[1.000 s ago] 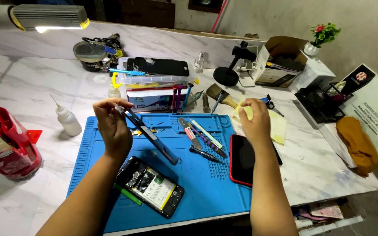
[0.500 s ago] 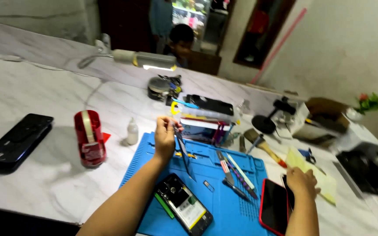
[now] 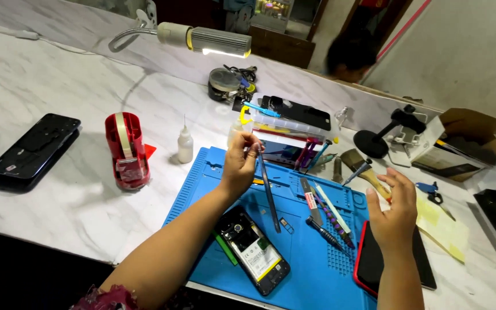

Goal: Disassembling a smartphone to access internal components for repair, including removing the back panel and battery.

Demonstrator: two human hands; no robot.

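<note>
My left hand (image 3: 239,166) is raised over the blue work mat (image 3: 294,252) and grips a pair of long dark tweezers (image 3: 268,189), tips pointing down at the mat. Below it lies an opened phone (image 3: 252,248) with its insides showing. My right hand (image 3: 394,215) hovers with spread fingers above a phone with a red rim (image 3: 368,264) at the mat's right edge, holding nothing. Several small tools (image 3: 325,209) lie on the mat between my hands.
A red tape dispenser (image 3: 126,150) and a small white bottle (image 3: 185,143) stand left of the mat. A dark phone (image 3: 33,150) lies far left. A parts box (image 3: 291,126), a brush (image 3: 363,169), a desk lamp (image 3: 202,39) and a cardboard box (image 3: 460,146) sit behind. A person's head (image 3: 348,54) shows beyond the counter.
The view has swung left then partly back. My left hand keeps the tweezers raised; my right hand has lifted slightly above the red-rimmed phone.
</note>
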